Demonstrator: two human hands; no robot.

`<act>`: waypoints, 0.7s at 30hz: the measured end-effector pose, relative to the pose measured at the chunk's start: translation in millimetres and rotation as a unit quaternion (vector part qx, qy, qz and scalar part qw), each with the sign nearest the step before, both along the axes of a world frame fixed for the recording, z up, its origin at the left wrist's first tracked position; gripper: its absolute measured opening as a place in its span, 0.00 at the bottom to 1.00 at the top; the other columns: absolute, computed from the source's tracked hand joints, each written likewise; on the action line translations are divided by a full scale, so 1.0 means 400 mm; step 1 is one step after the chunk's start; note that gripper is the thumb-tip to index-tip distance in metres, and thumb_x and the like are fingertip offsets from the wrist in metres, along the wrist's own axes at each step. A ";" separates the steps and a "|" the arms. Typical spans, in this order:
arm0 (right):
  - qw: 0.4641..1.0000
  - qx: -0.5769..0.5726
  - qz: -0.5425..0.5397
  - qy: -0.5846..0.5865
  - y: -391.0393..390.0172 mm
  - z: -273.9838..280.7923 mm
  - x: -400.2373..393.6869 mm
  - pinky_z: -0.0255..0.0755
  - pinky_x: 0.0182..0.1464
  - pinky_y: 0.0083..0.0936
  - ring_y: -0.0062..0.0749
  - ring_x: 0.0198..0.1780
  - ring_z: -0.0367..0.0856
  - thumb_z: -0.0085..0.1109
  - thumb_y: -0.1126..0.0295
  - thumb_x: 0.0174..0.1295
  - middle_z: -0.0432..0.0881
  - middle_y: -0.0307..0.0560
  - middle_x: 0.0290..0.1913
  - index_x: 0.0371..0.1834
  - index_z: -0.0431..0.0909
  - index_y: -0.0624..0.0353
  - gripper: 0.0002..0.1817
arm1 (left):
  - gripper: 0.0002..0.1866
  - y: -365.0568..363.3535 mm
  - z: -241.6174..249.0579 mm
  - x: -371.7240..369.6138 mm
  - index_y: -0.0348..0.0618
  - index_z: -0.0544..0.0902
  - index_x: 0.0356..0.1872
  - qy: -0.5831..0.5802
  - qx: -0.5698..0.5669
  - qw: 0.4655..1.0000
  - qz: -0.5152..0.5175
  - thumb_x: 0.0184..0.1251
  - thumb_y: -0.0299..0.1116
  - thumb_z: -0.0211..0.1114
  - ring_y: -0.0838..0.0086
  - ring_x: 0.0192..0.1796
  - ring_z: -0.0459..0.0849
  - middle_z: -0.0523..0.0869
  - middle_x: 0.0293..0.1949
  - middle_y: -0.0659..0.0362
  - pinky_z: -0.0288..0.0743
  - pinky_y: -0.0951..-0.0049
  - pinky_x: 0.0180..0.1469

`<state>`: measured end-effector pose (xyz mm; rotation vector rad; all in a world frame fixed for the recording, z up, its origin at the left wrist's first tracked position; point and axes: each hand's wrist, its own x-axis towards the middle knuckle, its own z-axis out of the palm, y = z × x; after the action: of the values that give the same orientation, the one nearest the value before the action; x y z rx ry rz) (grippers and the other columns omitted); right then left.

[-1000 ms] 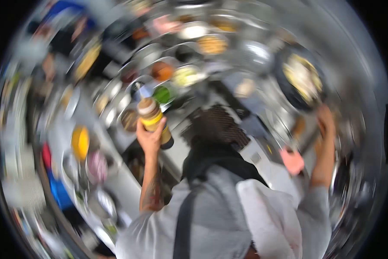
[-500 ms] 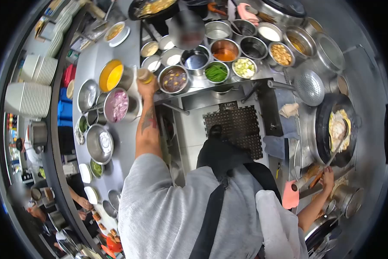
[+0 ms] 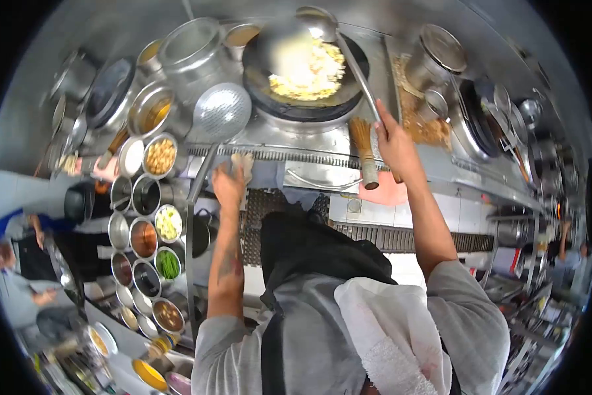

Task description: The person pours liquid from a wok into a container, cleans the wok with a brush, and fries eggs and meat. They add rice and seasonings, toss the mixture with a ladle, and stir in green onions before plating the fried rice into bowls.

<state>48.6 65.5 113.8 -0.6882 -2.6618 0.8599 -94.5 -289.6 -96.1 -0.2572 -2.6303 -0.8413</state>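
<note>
My right hand (image 3: 396, 141) is closed on the long handle of a ladle (image 3: 356, 66), whose bowl is at the far rim of a black wok (image 3: 253, 82). Pale and yellow food (image 3: 315, 74) lies in the wok, partly hidden by a blur. My left hand (image 3: 229, 186) is at the front edge of the stove, its fingers on a light cloth (image 3: 243, 168). Beside that hand a perforated skimmer (image 3: 222, 110) lies with its handle toward me. A bamboo brush (image 3: 363, 155) rests between the wok and my right arm.
Metal pots of ingredients, one with green vegetables (image 3: 168, 264), line the left counter. A squeeze bottle (image 3: 163, 345) stands at the lower left. Lidded pots (image 3: 444, 49) are at the right. A pink cloth (image 3: 383, 189) hangs by the stove edge. People are at the far left and far right.
The view has turned toward the stove. My left hand has let go of the bottle and is now at the light cloth. The ladle has moved to the wok's far rim, still in my right hand.
</note>
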 end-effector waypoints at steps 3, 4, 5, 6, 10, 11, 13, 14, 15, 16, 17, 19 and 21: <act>0.989 0.025 0.002 -0.147 -0.045 -0.026 0.022 0.73 0.55 0.49 0.66 0.49 0.80 0.53 0.63 0.68 0.81 0.72 0.45 0.74 0.62 0.50 0.30 | 0.33 0.037 -0.055 -0.123 0.30 0.84 0.39 -0.259 -0.104 0.960 0.017 0.50 0.57 0.75 0.45 0.46 0.86 0.86 0.41 0.39 0.78 0.56 0.50; 0.989 0.024 -0.010 -0.146 0.004 -0.118 -0.023 0.73 0.55 0.49 0.66 0.49 0.80 0.53 0.63 0.68 0.81 0.72 0.45 0.74 0.62 0.50 0.30 | 0.33 0.042 -0.087 -0.142 0.30 0.84 0.39 -0.256 -0.106 0.961 0.005 0.50 0.57 0.75 0.45 0.46 0.86 0.86 0.41 0.39 0.78 0.56 0.50; 0.995 0.052 0.059 -0.054 0.071 -0.214 -0.075 0.74 0.48 0.48 0.64 0.42 0.82 0.54 0.63 0.68 0.82 0.70 0.40 0.74 0.63 0.49 0.30 | 0.35 0.042 -0.125 -0.151 0.31 0.85 0.38 -0.253 -0.091 0.963 0.000 0.46 0.60 0.76 0.45 0.44 0.86 0.87 0.39 0.39 0.79 0.56 0.49; 0.988 0.080 0.129 0.038 0.100 -0.261 -0.095 0.76 0.41 0.48 0.63 0.35 0.84 0.55 0.63 0.67 0.84 0.68 0.35 0.73 0.65 0.48 0.29 | 0.38 0.037 -0.145 -0.155 0.32 0.86 0.37 -0.250 -0.076 0.965 -0.003 0.42 0.63 0.77 0.44 0.41 0.87 0.87 0.37 0.40 0.80 0.56 0.47; 0.994 -0.032 0.025 -0.104 -0.022 0.017 -0.135 0.73 0.54 0.51 0.66 0.49 0.80 0.54 0.66 0.65 0.82 0.71 0.44 0.74 0.63 0.51 0.31 | 0.24 0.024 -0.025 -0.151 0.40 0.78 0.55 -0.515 0.429 0.724 -0.162 0.65 0.47 0.65 0.59 0.34 0.88 0.87 0.38 0.47 0.83 0.61 0.35; 0.998 -0.007 0.006 -0.063 -0.033 0.016 -0.153 0.73 0.54 0.51 0.66 0.49 0.80 0.54 0.66 0.65 0.81 0.71 0.45 0.74 0.63 0.51 0.31 | 0.20 0.033 -0.006 -0.181 0.42 0.73 0.59 -0.619 0.496 0.571 -0.211 0.67 0.34 0.60 0.64 0.32 0.85 0.86 0.38 0.50 0.83 0.65 0.30; 0.995 0.076 -0.021 0.056 -0.076 -0.010 -0.205 0.74 0.49 0.49 0.66 0.45 0.82 0.55 0.66 0.66 0.81 0.73 0.40 0.72 0.65 0.53 0.30 | 0.19 0.142 0.024 -0.191 0.41 0.73 0.57 -0.645 0.558 0.485 -0.194 0.66 0.33 0.58 0.63 0.33 0.85 0.85 0.37 0.49 0.83 0.65 0.33; 0.995 0.077 -0.025 0.054 -0.088 -0.031 -0.232 0.74 0.49 0.49 0.66 0.45 0.82 0.55 0.66 0.66 0.81 0.73 0.40 0.72 0.65 0.53 0.30 | 0.16 0.212 0.064 -0.196 0.42 0.74 0.54 -0.655 0.574 0.460 -0.172 0.67 0.36 0.58 0.63 0.35 0.84 0.83 0.37 0.51 0.82 0.64 0.34; 0.996 0.087 -0.027 -0.017 -0.095 -0.053 -0.257 0.74 0.51 0.48 0.66 0.47 0.81 0.55 0.66 0.66 0.81 0.74 0.42 0.72 0.65 0.55 0.30 | 0.14 0.280 0.097 -0.208 0.44 0.74 0.50 -0.666 0.587 0.435 -0.149 0.69 0.39 0.57 0.64 0.37 0.83 0.82 0.36 0.53 0.82 0.62 0.36; 0.991 0.095 -0.029 -0.087 -0.104 -0.062 -0.269 0.74 0.53 0.48 0.66 0.49 0.80 0.56 0.65 0.66 0.81 0.74 0.43 0.72 0.65 0.56 0.30 | 0.13 0.343 0.096 -0.242 0.45 0.74 0.48 -0.676 0.603 0.388 -0.170 0.68 0.40 0.57 0.64 0.36 0.82 0.81 0.36 0.54 0.81 0.61 0.37; 0.978 0.121 0.031 -0.164 -0.104 -0.050 -0.258 0.74 0.53 0.50 0.63 0.48 0.82 0.53 0.67 0.65 0.82 0.70 0.45 0.71 0.66 0.54 0.29 | 0.12 0.399 0.096 -0.267 0.46 0.73 0.45 -0.683 0.618 0.339 -0.191 0.68 0.41 0.57 0.64 0.35 0.80 0.80 0.36 0.55 0.81 0.60 0.37; 0.983 0.114 0.054 -0.132 -0.066 -0.015 -0.218 0.74 0.52 0.50 0.63 0.48 0.82 0.53 0.67 0.65 0.83 0.69 0.44 0.70 0.67 0.55 0.28 | 0.13 0.494 0.169 -0.281 0.46 0.74 0.45 -0.681 0.624 0.366 -0.115 0.66 0.41 0.56 0.62 0.34 0.78 0.78 0.36 0.55 0.78 0.58 0.37; 0.991 0.096 0.053 -0.079 -0.071 0.030 -0.196 0.75 0.50 0.51 0.63 0.46 0.82 0.52 0.67 0.65 0.83 0.68 0.43 0.67 0.71 0.57 0.25 | 0.12 0.559 0.144 -0.312 0.47 0.74 0.44 -0.675 0.610 0.403 -0.099 0.66 0.41 0.55 0.63 0.34 0.77 0.77 0.34 0.57 0.77 0.60 0.36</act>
<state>-29.9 37.2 125.8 -0.5942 -2.8968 0.5833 -219.2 -66.0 -38.7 0.9240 -1.5471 -3.8571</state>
